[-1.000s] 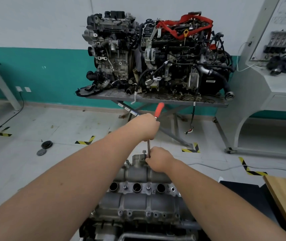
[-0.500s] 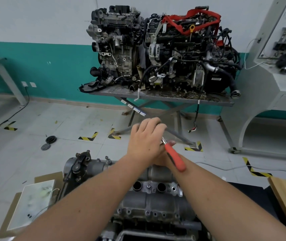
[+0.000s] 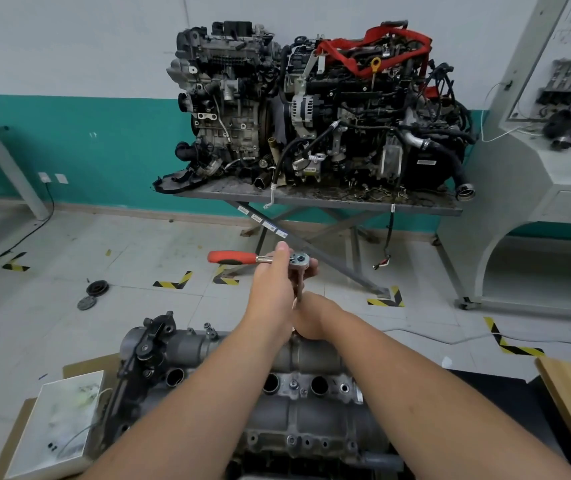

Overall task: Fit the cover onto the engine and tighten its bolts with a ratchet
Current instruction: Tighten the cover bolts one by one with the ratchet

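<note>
Ratchet on far edge of engine cover

Cover (image 3: 312, 420) lies nearest. Right hand (image 3: 313, 320) grips the upright extension (image 3: 299, 289); left hand (image 3: 272, 289) grips the ratchet (image 3: 260, 258), red handle horizontal, pointing left. Beyond: tiled floor (image 3: 131, 258), engines on a steel table (image 3: 426, 207).

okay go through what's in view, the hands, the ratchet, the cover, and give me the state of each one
Left hand: grips the ratchet near its head.
Right hand: wrapped round the lower end of the extension bar, at the cover's far edge.
Ratchet: handle level, pointing left; extension bar upright below the head.
Cover: seated on the engine, plug holes open.
Two engines on the stand: upright, untouched.
</note>
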{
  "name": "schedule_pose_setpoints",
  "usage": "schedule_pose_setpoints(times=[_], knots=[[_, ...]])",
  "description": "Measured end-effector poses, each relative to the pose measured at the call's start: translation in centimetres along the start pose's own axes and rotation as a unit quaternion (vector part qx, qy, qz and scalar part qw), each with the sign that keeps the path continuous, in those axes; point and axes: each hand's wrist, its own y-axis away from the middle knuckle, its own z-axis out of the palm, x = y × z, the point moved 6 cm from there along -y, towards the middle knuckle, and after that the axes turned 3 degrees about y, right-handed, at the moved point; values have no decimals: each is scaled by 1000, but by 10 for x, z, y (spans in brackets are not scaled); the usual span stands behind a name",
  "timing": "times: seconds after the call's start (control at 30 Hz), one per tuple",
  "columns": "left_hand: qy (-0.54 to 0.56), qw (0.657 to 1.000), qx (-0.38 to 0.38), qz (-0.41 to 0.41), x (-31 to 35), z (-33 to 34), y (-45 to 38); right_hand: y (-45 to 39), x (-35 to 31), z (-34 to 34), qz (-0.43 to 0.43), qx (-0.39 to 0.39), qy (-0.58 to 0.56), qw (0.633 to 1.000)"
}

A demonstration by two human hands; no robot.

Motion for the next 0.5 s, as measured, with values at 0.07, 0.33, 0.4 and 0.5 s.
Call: schedule_pose_setpoints(times=[0.07,0.33,0.4,0.5], knots=[[-44,997,-63,-1,4,4,2,-1,1,2,-5,-11,8,1000],[-37,988,-134,-67,16,-1,3,0,4,-1,16,19,-27,999],[-71,986,-117,-93,22,2,-1,1,6,0,24,21,-38,999],[-209,968,-96,-97,33,11,-8,2,6,0,25,20,-63,997]])
